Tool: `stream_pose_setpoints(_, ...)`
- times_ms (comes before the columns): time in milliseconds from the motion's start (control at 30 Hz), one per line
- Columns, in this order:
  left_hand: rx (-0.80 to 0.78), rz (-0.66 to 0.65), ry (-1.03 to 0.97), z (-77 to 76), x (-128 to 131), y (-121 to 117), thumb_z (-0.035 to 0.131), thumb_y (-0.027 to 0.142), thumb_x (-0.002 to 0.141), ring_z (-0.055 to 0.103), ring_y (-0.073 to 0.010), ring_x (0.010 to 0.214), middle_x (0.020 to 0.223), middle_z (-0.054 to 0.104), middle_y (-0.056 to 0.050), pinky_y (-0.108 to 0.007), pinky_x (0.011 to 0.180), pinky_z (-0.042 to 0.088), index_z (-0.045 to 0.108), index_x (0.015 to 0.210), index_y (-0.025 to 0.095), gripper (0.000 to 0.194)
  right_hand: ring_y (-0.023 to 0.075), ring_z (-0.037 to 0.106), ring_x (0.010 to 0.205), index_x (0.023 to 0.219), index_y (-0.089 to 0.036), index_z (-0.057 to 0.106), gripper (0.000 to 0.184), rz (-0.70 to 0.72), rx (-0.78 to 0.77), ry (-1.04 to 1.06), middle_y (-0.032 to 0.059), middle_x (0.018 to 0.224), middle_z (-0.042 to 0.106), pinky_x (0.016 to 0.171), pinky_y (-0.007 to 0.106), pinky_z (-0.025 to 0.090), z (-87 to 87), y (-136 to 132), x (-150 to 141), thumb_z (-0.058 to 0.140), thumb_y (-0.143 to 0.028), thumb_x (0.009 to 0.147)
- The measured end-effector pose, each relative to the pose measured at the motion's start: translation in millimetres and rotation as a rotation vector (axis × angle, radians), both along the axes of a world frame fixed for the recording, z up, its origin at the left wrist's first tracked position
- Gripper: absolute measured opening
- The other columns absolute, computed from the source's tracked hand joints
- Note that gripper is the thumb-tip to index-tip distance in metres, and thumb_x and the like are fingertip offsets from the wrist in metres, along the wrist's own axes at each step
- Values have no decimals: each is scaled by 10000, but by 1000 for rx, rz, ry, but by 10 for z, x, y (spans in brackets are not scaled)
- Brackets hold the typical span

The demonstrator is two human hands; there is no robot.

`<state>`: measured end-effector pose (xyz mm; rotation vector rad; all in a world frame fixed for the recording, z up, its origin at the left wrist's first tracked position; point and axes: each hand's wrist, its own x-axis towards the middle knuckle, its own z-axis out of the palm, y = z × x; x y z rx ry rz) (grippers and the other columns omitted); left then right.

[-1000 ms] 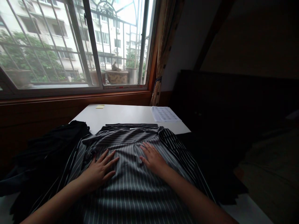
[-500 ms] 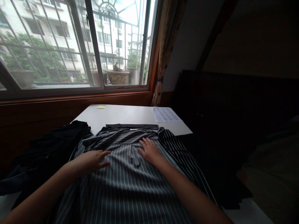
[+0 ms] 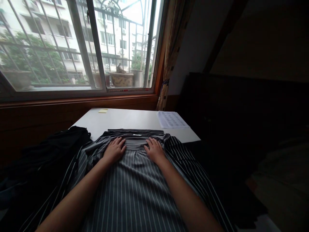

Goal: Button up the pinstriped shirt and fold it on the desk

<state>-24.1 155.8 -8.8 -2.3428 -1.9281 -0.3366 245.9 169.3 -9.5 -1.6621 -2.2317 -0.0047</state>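
A dark striped shirt (image 3: pixel 135 190) lies spread over the table, its collar end away from me. A small white label (image 3: pixel 137 135) shows at the collar. My left hand (image 3: pixel 114 149) rests flat on the cloth just below the collar, left of the middle, fingers stretched out. Level with it on the right, my right hand (image 3: pixel 155 150) also lies open on the shirt. Some loose folds bunch up beside my left wrist. Neither hand grips the fabric.
Dark clothes (image 3: pixel 55 151) are heaped at the left. Printed sheets (image 3: pixel 172 119) and a yellow sticky note (image 3: pixel 103 111) lie on the white table (image 3: pixel 127 119). Beyond it are a barred window (image 3: pixel 120 48) and a tied curtain (image 3: pixel 164 90). The right side is very dark.
My left hand lifted from the shirt, then came down farther forward and to the right, near the collar. My right hand slid slightly forward. The cloth under the collar looks flatter.
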Motion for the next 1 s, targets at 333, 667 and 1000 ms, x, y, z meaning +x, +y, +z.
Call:
stream_pose_setpoints(333, -11, 63, 19, -60, -345, -97, 406, 467, 995, 266, -306, 1486, 1607, 323, -61, -500, 1170, 249, 419, 1498, 267, 542, 252, 360, 1430, 1424, -207, 532, 481, -7, -37, -2, 90, 1538, 446, 1186, 410, 236, 2, 4, 215, 444, -420, 1002)
stream_pose_setpoints(667, 27, 123, 36, 3, -296, -129, 429, 463, 985, 337, -306, 1426, 1528, 448, -101, -448, 1143, 282, 494, 1441, 214, 523, 263, 387, 1401, 1385, -206, 567, 449, 4, -18, 10, 98, 1501, 486, 1171, 421, 264, 16, -8, 204, 470, -396, 990)
stream_pose_setpoints(1000, 49, 130, 27, 54, -247, -167, 444, 434, 983, 386, -302, 1362, 1468, 499, -100, -427, 1117, 304, 536, 1395, 210, 478, 268, 497, 1202, 1230, -244, 663, 321, -20, 57, 60, 82, 1305, 605, 1044, 386, 387, 85, -62, 167, 523, -347, 960)
